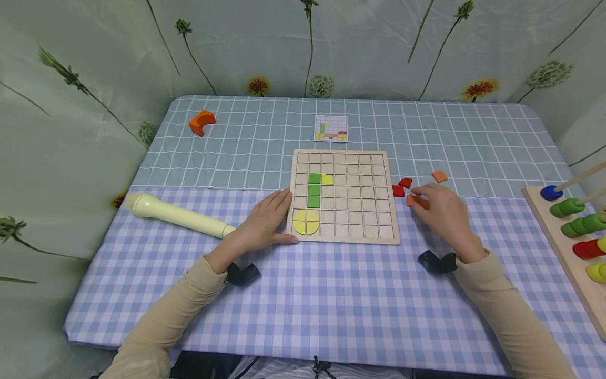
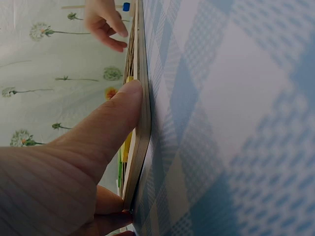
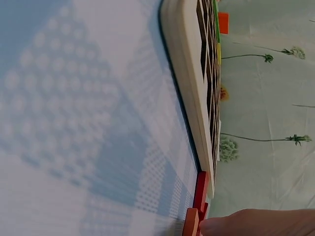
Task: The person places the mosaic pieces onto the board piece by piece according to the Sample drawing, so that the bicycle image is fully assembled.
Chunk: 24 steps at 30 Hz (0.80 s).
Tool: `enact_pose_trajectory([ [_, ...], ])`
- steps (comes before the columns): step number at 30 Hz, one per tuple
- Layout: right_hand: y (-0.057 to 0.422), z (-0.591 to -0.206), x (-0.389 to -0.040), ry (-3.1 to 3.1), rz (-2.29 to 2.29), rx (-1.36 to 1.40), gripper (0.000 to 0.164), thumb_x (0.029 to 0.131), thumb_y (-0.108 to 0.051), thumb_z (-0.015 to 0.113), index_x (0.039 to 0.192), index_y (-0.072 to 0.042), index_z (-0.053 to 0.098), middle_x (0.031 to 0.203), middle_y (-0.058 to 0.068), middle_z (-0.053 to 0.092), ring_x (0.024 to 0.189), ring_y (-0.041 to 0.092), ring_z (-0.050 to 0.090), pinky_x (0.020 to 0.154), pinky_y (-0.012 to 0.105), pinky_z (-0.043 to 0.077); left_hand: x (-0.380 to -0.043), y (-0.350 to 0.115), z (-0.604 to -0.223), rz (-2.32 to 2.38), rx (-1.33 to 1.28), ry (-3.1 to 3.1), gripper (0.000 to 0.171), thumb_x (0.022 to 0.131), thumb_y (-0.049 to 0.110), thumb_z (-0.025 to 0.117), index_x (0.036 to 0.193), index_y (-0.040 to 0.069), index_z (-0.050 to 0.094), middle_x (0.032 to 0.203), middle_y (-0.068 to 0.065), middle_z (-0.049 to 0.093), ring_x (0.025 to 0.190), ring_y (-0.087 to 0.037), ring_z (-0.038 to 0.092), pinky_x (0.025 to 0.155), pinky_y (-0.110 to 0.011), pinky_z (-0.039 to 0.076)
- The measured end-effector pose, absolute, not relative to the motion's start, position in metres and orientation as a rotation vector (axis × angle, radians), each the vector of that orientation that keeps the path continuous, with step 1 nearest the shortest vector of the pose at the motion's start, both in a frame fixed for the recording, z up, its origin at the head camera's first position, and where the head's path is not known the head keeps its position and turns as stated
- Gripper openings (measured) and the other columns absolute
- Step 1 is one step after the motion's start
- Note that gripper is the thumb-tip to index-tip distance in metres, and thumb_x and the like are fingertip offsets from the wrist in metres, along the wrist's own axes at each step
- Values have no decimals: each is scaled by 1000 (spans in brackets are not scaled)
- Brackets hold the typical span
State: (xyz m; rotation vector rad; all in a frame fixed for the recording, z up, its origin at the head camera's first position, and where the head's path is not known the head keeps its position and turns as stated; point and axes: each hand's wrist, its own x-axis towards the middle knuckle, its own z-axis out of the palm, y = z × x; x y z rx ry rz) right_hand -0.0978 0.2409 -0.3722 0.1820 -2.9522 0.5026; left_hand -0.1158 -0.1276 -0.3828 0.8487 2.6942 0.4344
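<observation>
A wooden grid board (image 1: 357, 216) lies flat on the cloth. My left hand (image 1: 265, 221) rests against its left side, fingers fairly straight, with the thumb (image 2: 110, 120) on the near corner. Set in the board are green squares (image 1: 314, 190), a yellow quarter-circle (image 1: 327, 179) and a yellow circle of quarter pieces (image 1: 305, 222). Right of the board, my right hand (image 1: 442, 213) holds an orange tile (image 1: 411, 201) at its fingertips, low at the table; the hand partly hides it. Close by lie a red square (image 1: 398, 191), a red quarter-circle (image 1: 405, 182) and another orange tile (image 1: 439, 176).
Behind the board lies a pattern card (image 1: 331, 129). An orange arch block (image 1: 202, 122) is at the back left. A pale yellow microphone-shaped thing (image 1: 177, 214) lies beside my left wrist. A wooden bead stand (image 1: 563, 242) occupies the right edge.
</observation>
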Motion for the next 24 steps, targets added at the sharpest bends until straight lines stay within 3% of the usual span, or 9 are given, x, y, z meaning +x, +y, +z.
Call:
enact_pose_trajectory([
  [6,243,-372,-99,-3016,483,200,28,84,-11,64,107,4,67,102,23,67,88,34,60,66,46,49,-115,-128,-381,434,851,2694,102,80,50,67,149,-4,14,157,-20,15,145,-38,15,115,-55,22],
  [14,244,-374,-101,-2998,490,219,24,81,-11,67,98,5,71,87,20,65,66,24,52,49,25,34,-116,-128,-382,436,851,2692,101,81,50,66,149,-4,14,157,-20,15,145,-38,14,115,-55,22],
  [24,238,-371,-99,-2941,481,260,22,80,-12,69,95,4,72,86,19,67,64,24,52,48,25,35,-115,-128,-381,443,843,2688,101,81,50,67,149,-4,14,157,-21,16,145,-38,14,115,-55,22],
])
